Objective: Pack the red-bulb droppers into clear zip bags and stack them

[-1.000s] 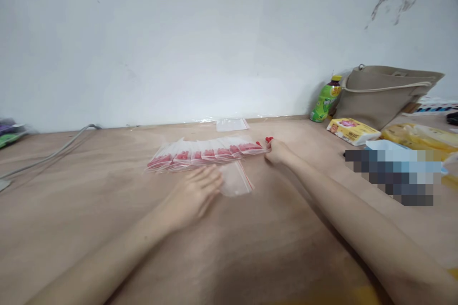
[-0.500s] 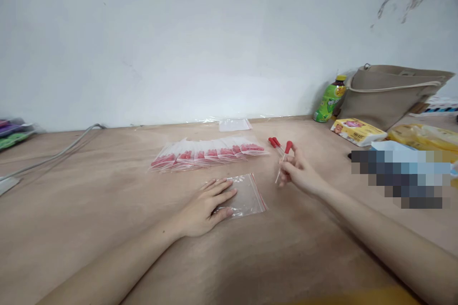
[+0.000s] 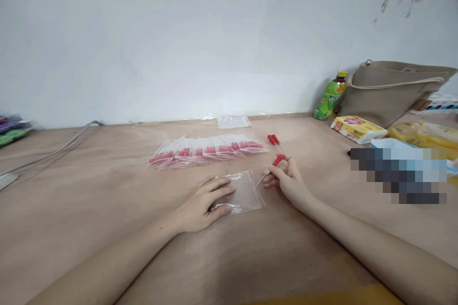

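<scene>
My left hand point(image 3: 203, 202) lies flat on a small clear zip bag point(image 3: 242, 193) with a red seal strip, pinning its left part to the wooden table point(image 3: 107, 200). My right hand point(image 3: 288, 182) pinches a glass dropper with a red bulb point(image 3: 274, 166); its tip points down-left toward the bag's open right edge. Two more red-bulb droppers point(image 3: 274, 140) lie on the table just behind. A fanned row of filled zip bags with red droppers point(image 3: 205, 151) lies farther back.
A spare clear bag point(image 3: 233, 121) rests by the wall. At the right stand a green bottle point(image 3: 329, 96), a beige tote bag point(image 3: 390, 89), a yellow tissue pack point(image 3: 358, 129) and yellow packaging point(image 3: 425, 136). A grey cable point(image 3: 53, 150) runs along the left.
My right hand picked one dropper from beside the row and brought it down to the empty bag's edge. My left hand slid the bag slightly and stays pressed on it.
</scene>
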`<state>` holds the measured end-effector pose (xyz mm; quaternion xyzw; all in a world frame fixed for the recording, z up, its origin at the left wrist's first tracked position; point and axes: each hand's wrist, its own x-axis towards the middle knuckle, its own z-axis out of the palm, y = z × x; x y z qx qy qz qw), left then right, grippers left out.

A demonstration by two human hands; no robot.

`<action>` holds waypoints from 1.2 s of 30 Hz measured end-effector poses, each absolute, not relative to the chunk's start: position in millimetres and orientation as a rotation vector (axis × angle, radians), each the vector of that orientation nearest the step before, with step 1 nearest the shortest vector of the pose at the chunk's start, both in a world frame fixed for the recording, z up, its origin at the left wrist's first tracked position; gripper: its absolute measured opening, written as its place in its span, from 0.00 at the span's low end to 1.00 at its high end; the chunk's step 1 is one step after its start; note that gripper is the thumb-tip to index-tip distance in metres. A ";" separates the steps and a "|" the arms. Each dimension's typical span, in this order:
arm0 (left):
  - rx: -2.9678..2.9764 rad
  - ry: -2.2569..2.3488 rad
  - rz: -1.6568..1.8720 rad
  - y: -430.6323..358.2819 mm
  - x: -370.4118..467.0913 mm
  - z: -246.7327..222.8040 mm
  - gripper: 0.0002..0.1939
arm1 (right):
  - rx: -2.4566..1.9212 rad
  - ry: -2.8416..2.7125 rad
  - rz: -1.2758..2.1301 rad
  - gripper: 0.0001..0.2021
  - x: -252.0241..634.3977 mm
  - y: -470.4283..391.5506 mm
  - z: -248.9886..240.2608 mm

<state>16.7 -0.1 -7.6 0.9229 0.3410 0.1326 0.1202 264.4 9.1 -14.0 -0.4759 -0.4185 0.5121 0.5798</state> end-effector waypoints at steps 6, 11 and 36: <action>2.687 1.007 0.378 -2.8 17.2 -5.7 0.24 | -1.089 -1.168 1.461 0.18 277.6 2.2 -15.8; 2.740 0.968 0.290 -0.8 17.3 -6.2 0.23 | -1.124 -1.451 1.547 0.16 285.5 1.4 -19.1; 2.733 0.959 0.329 0.1 19.6 -7.9 0.22 | -0.852 -1.360 1.699 0.15 264.3 -7.8 -16.3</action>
